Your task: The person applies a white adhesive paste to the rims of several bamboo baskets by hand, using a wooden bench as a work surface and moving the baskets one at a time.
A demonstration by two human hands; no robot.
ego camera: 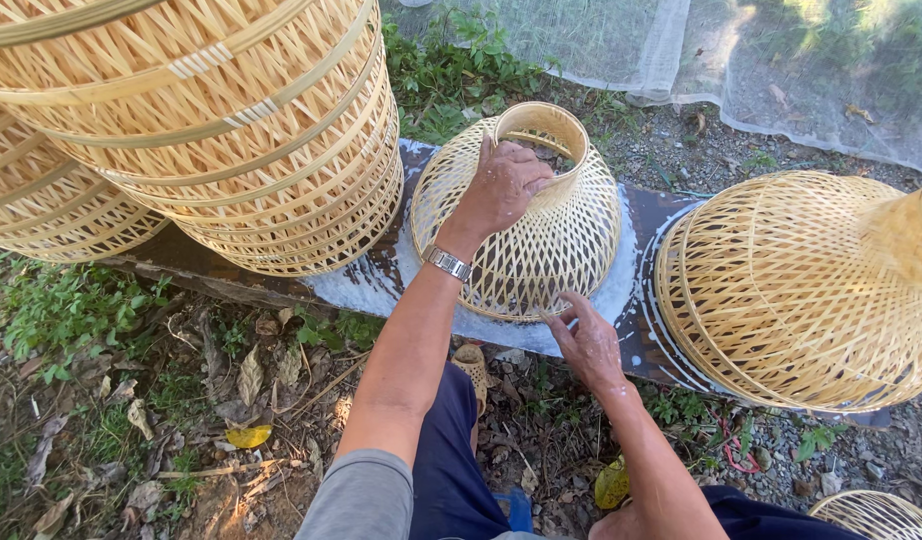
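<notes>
left hand point(501, 188) grips basket point(541, 255) neck | right hand point(587, 345) seemingly touching rim

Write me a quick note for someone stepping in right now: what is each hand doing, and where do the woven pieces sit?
Left hand: grip closed over the narrow top rim of the bell-shaped woven basket.
Right hand: fingers on the basket's lower edge, not closed around it.
The basket stands wide end down on the wet dark board.
Done, by the look of it: a stack of woven baskets at left and a large woven basket at right.
Left: cannot tell from this view.
</notes>
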